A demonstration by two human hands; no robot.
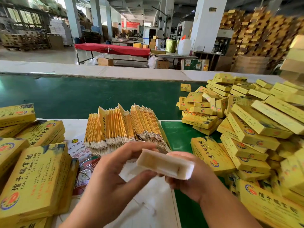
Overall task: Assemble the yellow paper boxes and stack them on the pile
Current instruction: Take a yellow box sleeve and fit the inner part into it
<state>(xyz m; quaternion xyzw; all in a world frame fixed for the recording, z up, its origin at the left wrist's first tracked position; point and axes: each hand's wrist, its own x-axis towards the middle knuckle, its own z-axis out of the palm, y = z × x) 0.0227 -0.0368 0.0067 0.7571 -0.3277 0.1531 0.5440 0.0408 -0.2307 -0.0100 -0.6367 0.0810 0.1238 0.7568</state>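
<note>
I hold a partly formed paper box (166,163) low in the middle, its pale end and inner flaps facing me, blurred by motion. My left hand (118,170) pinches its left end between thumb and fingers. My right hand (185,183) grips its right end from below and behind. Just beyond them a row of flat folded yellow blanks (125,129) stands on edge. A big loose pile of assembled yellow boxes (246,129) fills the right side.
Stacks of flat yellow printed cartons (34,178) lie at the left on the white table (148,211). A green conveyor belt (82,96) runs across behind. A printed paper sheet (82,155) lies under the blanks. Factory floor, a red table (113,48) and stacked pallets are far behind.
</note>
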